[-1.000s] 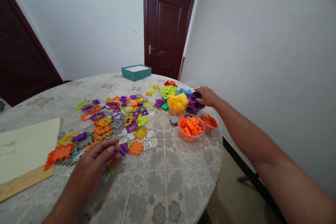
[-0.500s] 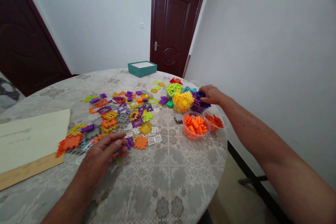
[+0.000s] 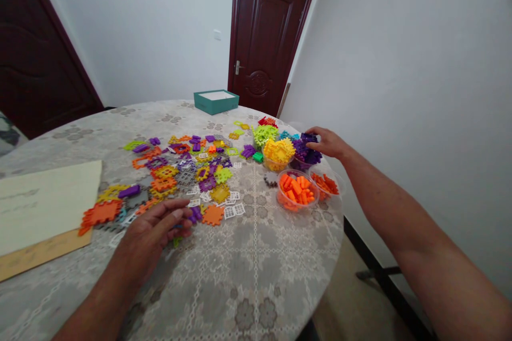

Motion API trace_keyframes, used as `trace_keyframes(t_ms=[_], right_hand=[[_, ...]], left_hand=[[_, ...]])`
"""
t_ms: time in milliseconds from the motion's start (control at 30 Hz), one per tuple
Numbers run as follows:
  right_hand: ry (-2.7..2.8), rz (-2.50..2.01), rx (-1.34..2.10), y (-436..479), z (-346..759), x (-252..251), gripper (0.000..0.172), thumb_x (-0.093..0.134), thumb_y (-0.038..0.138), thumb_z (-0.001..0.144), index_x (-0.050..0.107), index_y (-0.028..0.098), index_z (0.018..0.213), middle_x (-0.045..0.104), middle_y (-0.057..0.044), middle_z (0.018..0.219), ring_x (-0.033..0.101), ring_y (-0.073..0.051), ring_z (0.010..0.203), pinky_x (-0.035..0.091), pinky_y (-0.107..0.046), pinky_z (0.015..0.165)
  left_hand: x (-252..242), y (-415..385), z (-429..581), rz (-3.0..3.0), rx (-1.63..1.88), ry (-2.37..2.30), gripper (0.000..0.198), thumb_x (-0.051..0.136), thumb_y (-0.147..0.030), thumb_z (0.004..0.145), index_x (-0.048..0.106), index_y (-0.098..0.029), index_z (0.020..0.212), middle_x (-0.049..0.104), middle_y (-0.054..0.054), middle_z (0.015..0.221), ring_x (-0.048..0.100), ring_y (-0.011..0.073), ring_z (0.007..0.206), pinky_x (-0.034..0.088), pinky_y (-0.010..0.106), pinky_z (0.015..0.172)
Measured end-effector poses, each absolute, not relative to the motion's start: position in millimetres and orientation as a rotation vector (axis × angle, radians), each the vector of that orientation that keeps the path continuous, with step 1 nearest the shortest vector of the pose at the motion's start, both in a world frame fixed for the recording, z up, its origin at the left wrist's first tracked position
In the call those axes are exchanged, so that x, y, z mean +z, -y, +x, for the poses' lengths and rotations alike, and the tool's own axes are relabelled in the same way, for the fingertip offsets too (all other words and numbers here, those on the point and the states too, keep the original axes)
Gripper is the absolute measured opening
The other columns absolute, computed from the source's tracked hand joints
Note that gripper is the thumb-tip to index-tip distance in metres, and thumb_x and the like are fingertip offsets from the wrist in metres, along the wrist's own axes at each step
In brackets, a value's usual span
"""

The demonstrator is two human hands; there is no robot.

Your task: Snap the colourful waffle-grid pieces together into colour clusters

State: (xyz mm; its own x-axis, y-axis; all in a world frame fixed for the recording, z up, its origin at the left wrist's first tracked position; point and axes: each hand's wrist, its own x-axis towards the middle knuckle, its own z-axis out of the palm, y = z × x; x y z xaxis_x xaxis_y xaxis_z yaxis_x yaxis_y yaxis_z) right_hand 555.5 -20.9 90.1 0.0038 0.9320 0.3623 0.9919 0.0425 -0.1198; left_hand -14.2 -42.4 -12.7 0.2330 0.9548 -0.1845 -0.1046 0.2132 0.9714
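My left hand (image 3: 158,232) hovers at the near edge of a heap of loose plastic building pieces, its fingers loosely bent and apart. Beside its fingertips are purple pieces (image 3: 196,215) and an orange square tile (image 3: 213,215); a bit of blue shows beneath the fingers. On the right, my right hand (image 3: 327,142) reaches to a clear tub piled with dark purple pieces (image 3: 307,150). Its thumb and fingers are parted at the pile's edge, and I see nothing gripped between them. A yellow pile (image 3: 279,152) in another tub stands just left.
Close by are tubs of orange rods (image 3: 296,190), orange-red pieces (image 3: 326,184) and lime pieces (image 3: 264,135), with red pieces (image 3: 268,122) behind. A green box (image 3: 216,102) sits at the back. Cream board (image 3: 48,208) lies left on the round table (image 3: 224,287).
My right hand's thumb and fingers have parted at the purple pile, exposing more of it. My left hand stays nearly where it was. The whole view has shifted slightly.
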Motion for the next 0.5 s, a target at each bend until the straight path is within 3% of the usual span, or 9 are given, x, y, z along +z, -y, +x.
trace_keyframes(t_ms=[333,500], right_hand=[[2.150,-1.938,-0.333,21,548,87,0.049,0.073,0.031,0.081,0.072,0.022,0.129,0.075,-0.010,0.126,0.066,-0.032,0.120,0.048,-0.047,0.111],[2.257,-2.103,-0.371,13,541,88,0.051,0.074,0.032,0.082,0.071,0.023,0.132,0.072,-0.012,0.132,0.063,-0.035,0.125,0.047,-0.047,0.111]], left_hand=[[-13,43,-12,1.093,0.951,-1.051,0.051,0.089,-0.044,0.071,0.076,-0.018,0.113,0.080,0.012,0.102,0.075,0.0236,0.082,0.064,0.034,0.075],[-13,43,-13,1.093,0.954,-1.055,0.051,0.088,-0.045,0.073,0.075,-0.018,0.114,0.080,0.012,0.103,0.075,0.0234,0.082,0.064,0.034,0.076]])
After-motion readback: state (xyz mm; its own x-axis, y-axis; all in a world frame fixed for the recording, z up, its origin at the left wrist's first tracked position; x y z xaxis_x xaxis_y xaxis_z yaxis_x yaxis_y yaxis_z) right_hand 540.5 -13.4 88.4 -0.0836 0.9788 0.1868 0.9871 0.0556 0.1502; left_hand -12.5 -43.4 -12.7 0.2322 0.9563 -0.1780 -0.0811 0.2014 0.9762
